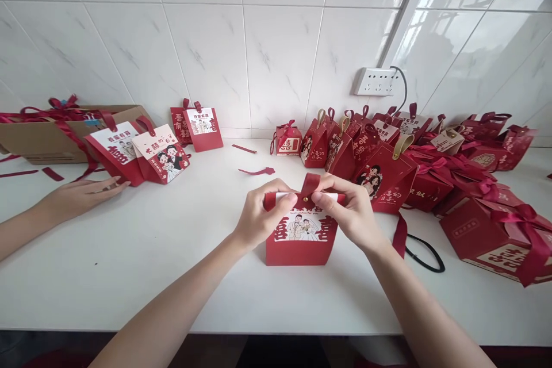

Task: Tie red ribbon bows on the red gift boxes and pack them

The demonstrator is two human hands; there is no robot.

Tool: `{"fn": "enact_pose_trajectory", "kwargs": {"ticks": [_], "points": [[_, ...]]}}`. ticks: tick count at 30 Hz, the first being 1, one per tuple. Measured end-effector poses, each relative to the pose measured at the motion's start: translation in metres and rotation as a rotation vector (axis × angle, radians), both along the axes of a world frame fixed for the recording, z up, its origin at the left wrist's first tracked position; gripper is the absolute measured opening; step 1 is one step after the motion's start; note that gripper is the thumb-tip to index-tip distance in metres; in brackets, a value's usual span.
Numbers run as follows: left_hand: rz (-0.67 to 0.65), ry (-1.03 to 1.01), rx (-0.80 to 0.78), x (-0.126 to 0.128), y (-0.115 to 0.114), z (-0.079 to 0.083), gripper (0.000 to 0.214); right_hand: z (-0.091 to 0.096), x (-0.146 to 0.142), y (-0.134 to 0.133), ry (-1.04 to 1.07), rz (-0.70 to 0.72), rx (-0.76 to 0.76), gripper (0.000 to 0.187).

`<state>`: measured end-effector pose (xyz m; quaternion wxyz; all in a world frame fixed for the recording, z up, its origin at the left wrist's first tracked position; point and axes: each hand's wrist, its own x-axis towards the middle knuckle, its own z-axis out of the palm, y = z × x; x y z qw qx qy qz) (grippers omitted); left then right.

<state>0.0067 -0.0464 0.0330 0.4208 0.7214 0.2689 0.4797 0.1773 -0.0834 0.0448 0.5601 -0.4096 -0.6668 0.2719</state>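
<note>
A red gift box (301, 238) with a cartoon couple and white characters stands on the white table (181, 264) in front of me. My left hand (259, 213) pinches its top left edge. My right hand (349, 210) pinches the top right, by the red strap and its small gold stud. Both hands are closed on the box's top flaps.
Another person's hand (81, 194) rests flat at the left beside two red bags (138, 152). A cardboard box (47, 135) with ribbons sits far left. Many finished red boxes (431, 167) crowd the right side. Loose ribbon bits (257, 171) and a black cord (425, 253) lie about.
</note>
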Motion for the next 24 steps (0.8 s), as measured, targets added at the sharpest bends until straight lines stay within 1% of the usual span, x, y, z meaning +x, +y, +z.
{"fn": "enact_pose_trajectory", "kwargs": {"ticks": [3,7,11,15,16,18,21,24], "points": [[-0.041,-0.046,-0.008,0.000,0.001,-0.004,0.025,-0.004,-0.004,0.000,0.062,-0.026,-0.036,0.016],[-0.151,-0.225,-0.051,0.002,0.000,-0.013,0.037,-0.008,-0.007,0.001,0.114,-0.007,-0.059,0.018],[-0.109,-0.280,-0.095,0.006,-0.002,-0.017,0.042,-0.007,-0.007,0.001,0.147,0.025,-0.069,0.017],[-0.094,-0.265,-0.145,0.006,-0.002,-0.016,0.051,-0.007,-0.007,0.001,0.150,0.020,-0.070,0.016],[-0.105,-0.247,-0.132,0.005,-0.002,-0.015,0.051,-0.008,-0.007,0.001,0.145,0.010,-0.065,0.015],[-0.111,-0.192,-0.080,0.004,-0.001,-0.013,0.042,-0.008,-0.007,0.000,0.133,-0.010,-0.056,0.014],[-0.038,-0.103,-0.016,0.003,-0.001,-0.010,0.023,-0.009,-0.007,0.000,0.129,-0.027,-0.059,0.014],[-0.002,-0.074,0.004,0.003,-0.001,-0.008,0.016,-0.008,-0.007,0.000,0.120,-0.035,-0.051,0.014]]}}
